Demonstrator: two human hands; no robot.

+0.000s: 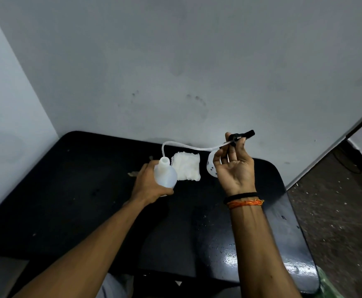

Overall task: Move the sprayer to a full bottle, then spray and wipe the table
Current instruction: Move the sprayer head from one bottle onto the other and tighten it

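My left hand [150,183] grips a translucent white bottle [165,174] with an open neck, held just above the black table [72,190]. My right hand [233,168] is raised with its palm toward me and holds the black sprayer head [241,136] in its fingertips. A clear dip tube [184,145] arcs from the sprayer to the left, and its end hangs just above the bottle's neck. A folded white cloth [186,166] lies on the table between my hands. A second white bottle [211,166] stands behind my right hand, mostly hidden.
The table stands in a corner against a grey wall [175,72]. Its right part [236,254] is wet and glossy. A rough floor [337,211] lies to the right. Small scraps [133,173] lie near my left hand.
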